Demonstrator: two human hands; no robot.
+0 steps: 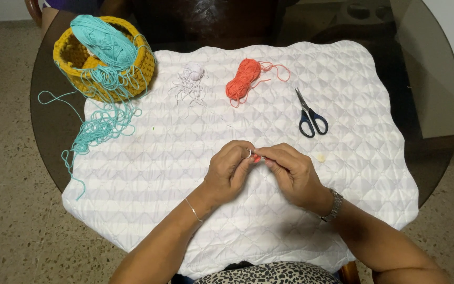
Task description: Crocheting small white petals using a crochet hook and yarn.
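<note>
1. Head view: the left hand [230,171] and right hand [290,171] meet over the white quilted mat [342,158] on the round glass surface [432,105]. Both grips are pressed together, pinching one tiny coral-red piece [257,157] with a pale thread end.
2. Judging by its size, the piece is barely begun. The coral yarn skein [243,79], white yarn scraps [190,81] and scissors [311,117] lie apart, untouched; teal yarn [103,44] spills from the yellow basket [74,58].
</note>
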